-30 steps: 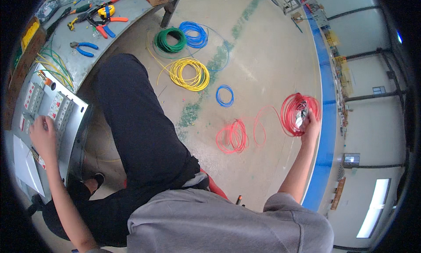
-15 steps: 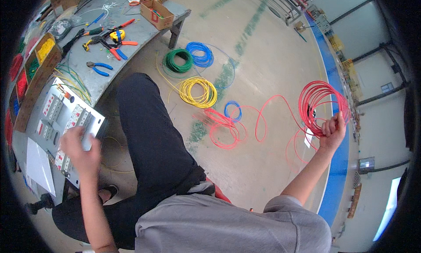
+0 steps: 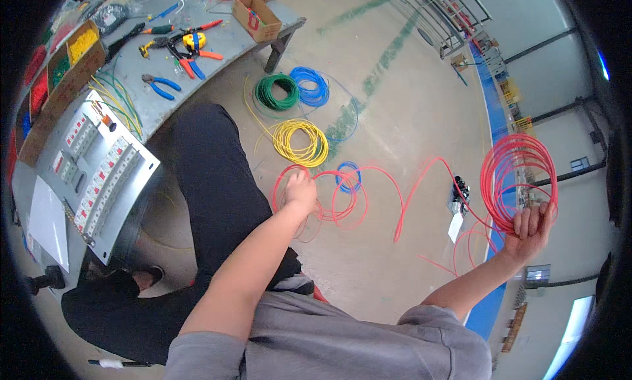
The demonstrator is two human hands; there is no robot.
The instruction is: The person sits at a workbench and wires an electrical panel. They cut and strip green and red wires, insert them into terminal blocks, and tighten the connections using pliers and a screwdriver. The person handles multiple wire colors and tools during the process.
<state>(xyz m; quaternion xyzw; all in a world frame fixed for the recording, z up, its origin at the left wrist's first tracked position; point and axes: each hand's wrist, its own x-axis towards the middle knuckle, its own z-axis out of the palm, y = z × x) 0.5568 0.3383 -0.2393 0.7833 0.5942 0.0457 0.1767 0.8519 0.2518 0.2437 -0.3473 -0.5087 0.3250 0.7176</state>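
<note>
Head view, right hand: the bottom of a red wire coil (image 3: pixel 489 182) is gripped in the right hand (image 3: pixel 528 230), fingers curled snugly round the strands, and the whole thing is held out at the far right.
Left hand: it's reached over to the loose red loops (image 3: pixel 336 217) by the knee, and the left hand (image 3: pixel 301 191) is mostly seen from the back, so whether any wire is actually pinched can't be told.
Red strand: a wavy red strand (image 3: pixel 436 159) is stretched between the held coil and those loops.
Black bundle: some dark thing (image 3: pixel 459 190) with a white tag (image 3: pixel 455 227) is seen just left of the held coil, too small to make out.
Other coils: a small blue coil (image 3: pixel 348 163) is partly crossed by the red loops; further up the floor, yellow (image 3: pixel 283 143), green (image 3: pixel 264 94) and bigger blue (image 3: pixel 319 90) ones are bunched together.
Breaker panel: a metal panel (image 3: pixel 108 140) fitted with rows of breakers (image 3: pixel 105 182) is parked at the left, with a white sheet (image 3: pixel 47 219) on it.
Bench: blue-handled cutters (image 3: pixel 161 85), a yellow tool (image 3: pixel 194 41) and a small cardboard box (image 3: pixel 266 30) are scattered across the bench (image 3: pixel 155 110).
</note>
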